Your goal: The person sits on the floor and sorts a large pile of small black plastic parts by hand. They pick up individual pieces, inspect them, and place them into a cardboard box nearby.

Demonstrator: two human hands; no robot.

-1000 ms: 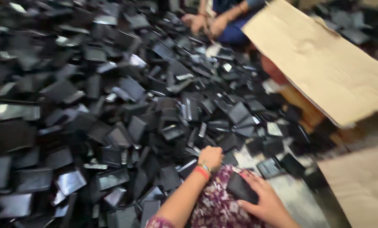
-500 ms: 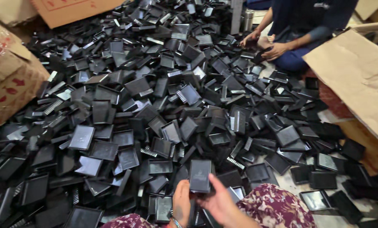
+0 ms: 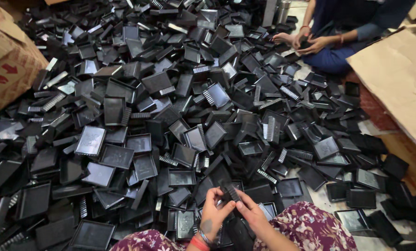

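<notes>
Both hands, left and right, now grasp a ridged black piece, lowered from before.

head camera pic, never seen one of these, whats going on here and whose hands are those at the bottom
The picture comes from a camera worn on a person's head, looking down, so the two hands at the bottom are that person's own. The left hand and right hand together hold one small black plastic piece above a flowered lap. The floor is covered by a big heap of black plastic trays. Cardboard boxes stand at the sides. Top right, another person's hands work too.
</notes>
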